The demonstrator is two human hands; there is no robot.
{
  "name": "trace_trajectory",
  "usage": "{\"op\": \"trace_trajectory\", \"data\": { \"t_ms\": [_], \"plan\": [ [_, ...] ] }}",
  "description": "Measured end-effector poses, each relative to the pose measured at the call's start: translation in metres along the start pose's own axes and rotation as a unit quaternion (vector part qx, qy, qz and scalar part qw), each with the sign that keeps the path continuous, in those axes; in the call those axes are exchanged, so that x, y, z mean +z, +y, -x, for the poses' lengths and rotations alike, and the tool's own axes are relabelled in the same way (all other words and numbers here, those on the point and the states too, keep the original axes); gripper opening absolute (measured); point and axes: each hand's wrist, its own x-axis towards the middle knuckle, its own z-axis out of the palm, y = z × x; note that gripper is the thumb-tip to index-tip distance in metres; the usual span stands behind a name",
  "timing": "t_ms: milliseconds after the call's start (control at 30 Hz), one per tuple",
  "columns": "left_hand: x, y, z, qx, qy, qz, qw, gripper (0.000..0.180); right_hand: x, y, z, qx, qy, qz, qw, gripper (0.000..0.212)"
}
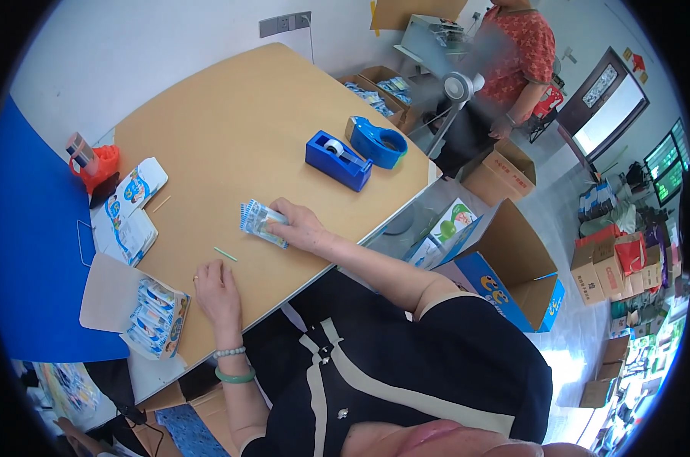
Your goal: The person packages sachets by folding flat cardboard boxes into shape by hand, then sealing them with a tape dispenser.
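Observation:
My right hand [301,226] rests on a small stack of blue-and-white packets [258,220] lying on the tan table [231,114], fingers gripping its right end. My left hand [217,289] lies flat near the table's front edge, fingers loosely curled, holding nothing. A thin green stick [225,254] lies between the two hands. An open cardboard box [151,316] filled with more blue-and-white packets sits just left of my left hand.
Two blue tape dispensers [338,159] [377,142] stand beyond the packets. Flat printed packets [129,207] and an orange object [97,166] lie at the table's left. Open cartons [512,266] crowd the floor on the right; another person [516,53] stands by a fan [459,87].

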Motion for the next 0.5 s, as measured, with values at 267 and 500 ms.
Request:
{"op": "trace_trajectory", "data": {
  "t_ms": [267, 500],
  "plan": [
    [0.0003, -0.0017, 0.0055, 0.025, -0.008, -0.025, 0.999, 0.015, 0.0076, 0.0072, 0.0050, -0.064, 0.031, 0.031, 0.997, 0.040],
    [0.0032, 0.0043, 0.0042, 0.032, -0.004, -0.060, 0.998, 0.015, 0.0006, 0.0011, 0.0063, -0.055, 0.040, 0.054, 0.996, 0.033]
  ]
}}
